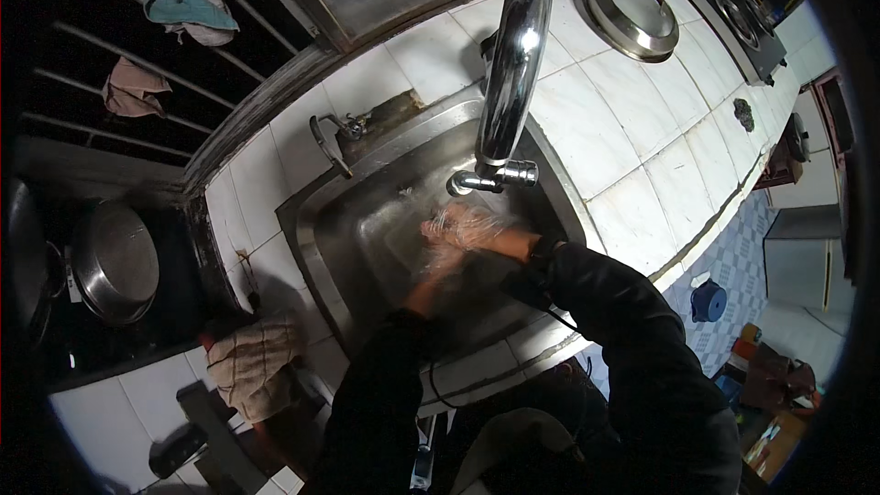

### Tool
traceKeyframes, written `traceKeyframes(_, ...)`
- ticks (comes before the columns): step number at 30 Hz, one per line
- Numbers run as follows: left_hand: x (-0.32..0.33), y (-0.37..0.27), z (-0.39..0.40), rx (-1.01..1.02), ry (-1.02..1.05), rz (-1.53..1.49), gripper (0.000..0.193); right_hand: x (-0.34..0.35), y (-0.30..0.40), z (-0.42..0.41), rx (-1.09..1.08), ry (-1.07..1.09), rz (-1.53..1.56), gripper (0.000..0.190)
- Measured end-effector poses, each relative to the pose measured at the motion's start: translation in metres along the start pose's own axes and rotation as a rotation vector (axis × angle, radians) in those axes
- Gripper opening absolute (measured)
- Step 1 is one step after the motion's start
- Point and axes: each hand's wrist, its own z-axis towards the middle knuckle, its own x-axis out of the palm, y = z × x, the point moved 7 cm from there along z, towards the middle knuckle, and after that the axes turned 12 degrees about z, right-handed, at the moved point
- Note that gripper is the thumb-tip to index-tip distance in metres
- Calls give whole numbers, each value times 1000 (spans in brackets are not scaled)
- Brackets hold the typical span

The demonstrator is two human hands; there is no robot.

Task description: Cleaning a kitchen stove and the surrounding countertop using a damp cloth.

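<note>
Water pours from the swivel spout of a chrome faucet (491, 179) over my two hands, which meet above a stainless steel sink basin (357, 282). My right hand (478, 228) lies across the front of my left hand (441, 242), palm to fingers or close to it. Splash and motion blur hide the finger positions, and nothing else shows clearly between them. Both arms reach in from below in dark sleeves; a dark band circles my right wrist. At the basin's back left stands a smaller metal tap (340, 130).
White tiled counter (612, 110) borders the sink. A lidded metal pan (632, 14) and a gas stove (739, 24) stand at upper right. A brown checked cloth (251, 364) hangs at left, near metal pots (117, 261). Cloths hang on window bars (137, 69).
</note>
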Motion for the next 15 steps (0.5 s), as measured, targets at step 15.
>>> traceKeyframes(15,-9,-72,-27,-198,35,915,44,-3,-4,-18,35,-123,-128,39)
